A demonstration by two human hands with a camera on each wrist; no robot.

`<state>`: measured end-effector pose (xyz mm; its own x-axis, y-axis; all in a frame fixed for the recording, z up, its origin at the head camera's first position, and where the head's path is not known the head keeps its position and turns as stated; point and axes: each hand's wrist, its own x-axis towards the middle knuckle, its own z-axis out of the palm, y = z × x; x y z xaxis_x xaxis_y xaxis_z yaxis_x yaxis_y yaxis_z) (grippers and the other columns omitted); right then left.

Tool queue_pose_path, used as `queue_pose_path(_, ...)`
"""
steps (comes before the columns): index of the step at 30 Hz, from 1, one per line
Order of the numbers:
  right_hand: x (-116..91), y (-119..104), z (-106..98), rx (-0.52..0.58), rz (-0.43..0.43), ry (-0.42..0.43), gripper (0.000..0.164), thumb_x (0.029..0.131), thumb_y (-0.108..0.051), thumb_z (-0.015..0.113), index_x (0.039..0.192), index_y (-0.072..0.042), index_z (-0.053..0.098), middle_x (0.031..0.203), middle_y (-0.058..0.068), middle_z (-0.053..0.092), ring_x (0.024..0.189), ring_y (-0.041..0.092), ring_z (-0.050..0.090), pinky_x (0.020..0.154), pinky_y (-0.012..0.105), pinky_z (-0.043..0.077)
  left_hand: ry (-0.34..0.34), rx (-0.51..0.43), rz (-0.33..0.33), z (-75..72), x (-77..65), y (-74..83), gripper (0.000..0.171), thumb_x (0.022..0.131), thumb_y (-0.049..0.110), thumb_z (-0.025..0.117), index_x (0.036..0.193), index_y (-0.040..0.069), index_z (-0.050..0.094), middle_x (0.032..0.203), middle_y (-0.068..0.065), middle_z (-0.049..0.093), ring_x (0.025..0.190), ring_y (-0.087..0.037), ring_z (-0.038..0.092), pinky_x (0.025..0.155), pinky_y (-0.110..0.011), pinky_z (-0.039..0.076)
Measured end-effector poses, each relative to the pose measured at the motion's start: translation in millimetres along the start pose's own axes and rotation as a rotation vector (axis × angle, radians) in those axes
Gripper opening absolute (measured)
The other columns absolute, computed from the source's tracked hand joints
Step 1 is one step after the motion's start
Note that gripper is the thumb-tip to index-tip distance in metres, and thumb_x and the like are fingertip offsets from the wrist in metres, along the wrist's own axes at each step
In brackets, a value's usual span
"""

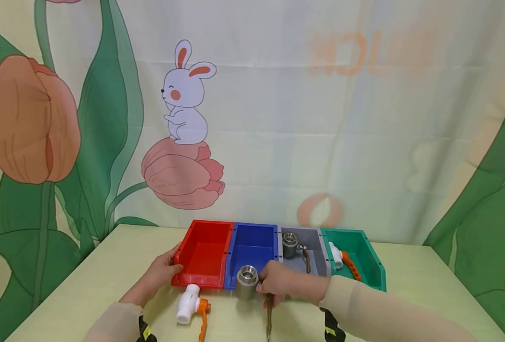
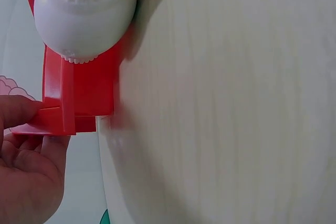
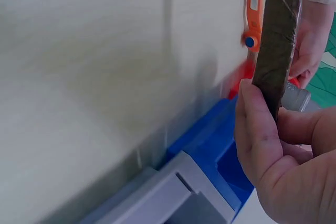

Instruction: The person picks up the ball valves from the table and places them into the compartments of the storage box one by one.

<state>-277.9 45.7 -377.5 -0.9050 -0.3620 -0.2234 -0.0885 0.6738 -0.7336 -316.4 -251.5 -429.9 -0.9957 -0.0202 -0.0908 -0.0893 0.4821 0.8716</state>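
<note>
My left hand [image 1: 160, 273] grips the left edge of the red bin [image 1: 198, 281]. In the left wrist view its thumb lies over the rim [image 2: 39, 121] with the fingers beneath. My right hand [image 1: 278, 280] holds a metal ball valve [image 1: 246, 283] by its long brown handle [image 3: 277, 45]. The valve is upright in front of the blue bin [image 1: 252, 244], its round opening facing up. Before the red bin a white plastic valve [image 1: 188, 306] with an orange handle [image 1: 203, 318] lies on the table, nearer my left hand.
The bins stand in a row. A grey bin [image 1: 318, 247] contains another metal valve [image 1: 290, 245], and a green bin [image 1: 363, 247] at the right contains a white valve [image 1: 336, 255] with an orange handle. Behind the pale table [image 1: 81, 285] hangs a printed curtain [image 1: 269, 142].
</note>
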Motion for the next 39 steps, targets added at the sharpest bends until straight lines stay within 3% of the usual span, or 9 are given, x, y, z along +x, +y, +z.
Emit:
queue_pose_path(7, 1, -15, -13, -0.048, 0.032, 0.000, 0.010, 0.096, 0.003, 0.063, 0.090, 0.008, 0.070, 0.070, 0.014, 0.068, 0.067, 0.036, 0.076, 0.060, 0.038, 0.065, -0.003, 0.003, 0.015, -0.3, -0.1, -0.5, 0.069, 0.102, 0.001, 0.051, 0.162, 0.003, 0.018, 0.160, -0.031, 0.035, 0.140, -0.050, 0.042, 0.115, -0.057, 0.046)
queue_pose_path(13, 10, -27, -26, -0.113, 0.053, -0.014, 0.012, 0.097, -0.001, 0.063, 0.096, 0.009, 0.071, 0.082, 0.024, 0.075, 0.068, 0.032, 0.077, 0.060, 0.036, 0.065, -0.004, 0.004, 0.012, -1.4, -1.4, -0.4, 0.070, 0.102, 0.001, 0.051, 0.163, 0.004, 0.017, 0.160, -0.031, 0.034, 0.140, -0.050, 0.041, 0.115, -0.058, 0.045)
queue_pose_path(19, 21, -35, -38, -0.170, 0.044, 0.008, 0.016, 0.099, -0.002, 0.062, 0.090, 0.008, 0.070, 0.078, 0.022, 0.075, 0.070, 0.031, 0.078, 0.060, 0.034, 0.065, -0.003, 0.002, 0.009, -1.3, -1.3, 0.6, 0.070, 0.102, 0.001, 0.051, 0.163, 0.005, 0.017, 0.160, -0.030, 0.035, 0.139, -0.049, 0.042, 0.115, -0.058, 0.046)
queue_pose_path(22, 25, -39, -44, -0.185, 0.051, 0.012, 0.016, 0.099, -0.003, 0.062, 0.093, 0.008, 0.071, 0.081, 0.021, 0.076, 0.075, 0.032, 0.079, 0.061, 0.033, 0.065, -0.003, 0.002, 0.006, -1.2, -1.2, 1.0, 0.070, 0.102, 0.001, 0.051, 0.163, 0.005, 0.018, 0.160, -0.030, 0.035, 0.139, -0.049, 0.042, 0.115, -0.058, 0.046)
queue_pose_path(28, 31, -45, -57, -0.142, 0.075, 0.000, 0.019, 0.102, -0.004, 0.058, 0.105, 0.011, 0.070, 0.070, 0.008, 0.068, 0.067, 0.023, 0.076, 0.065, 0.034, 0.066, -0.004, -0.002, 0.005, -1.8, -1.3, 0.5, 0.070, 0.101, 0.001, 0.051, 0.163, 0.005, 0.018, 0.161, -0.029, 0.035, 0.139, -0.049, 0.042, 0.115, -0.057, 0.046)
queue_pose_path(31, 39, -46, -62, -0.102, 0.097, -0.006, 0.022, 0.102, -0.003, 0.057, 0.115, 0.011, 0.067, 0.077, 0.012, 0.070, 0.069, 0.023, 0.076, 0.069, 0.036, 0.067, -0.007, -0.007, 0.012, -2.3, -1.6, 0.6, 0.070, 0.102, 0.001, 0.051, 0.163, 0.005, 0.017, 0.160, -0.029, 0.035, 0.139, -0.049, 0.042, 0.115, -0.056, 0.046)
queue_pose_path(34, 47, -45, -68, -0.096, 0.118, -0.024, 0.022, 0.102, -0.003, 0.055, 0.112, 0.012, 0.068, 0.086, 0.021, 0.075, 0.071, 0.026, 0.077, 0.071, 0.037, 0.067, -0.010, -0.006, 0.014, -2.6, -1.8, 0.6, 0.070, 0.102, 0.000, 0.051, 0.163, 0.004, 0.017, 0.160, -0.030, 0.035, 0.138, -0.049, 0.042, 0.115, -0.056, 0.046)
queue_pose_path(39, 61, -45, -78, -0.101, 0.130, -0.052, 0.024, 0.102, -0.001, 0.054, 0.089, 0.010, 0.069, 0.077, 0.020, 0.073, 0.069, 0.026, 0.076, 0.070, 0.037, 0.066, -0.007, -0.005, 0.013, -2.0, -0.5, 0.0, 0.068, 0.101, -0.001, 0.049, 0.162, 0.002, 0.018, 0.160, -0.032, 0.034, 0.139, -0.051, 0.041, 0.115, -0.059, 0.045)
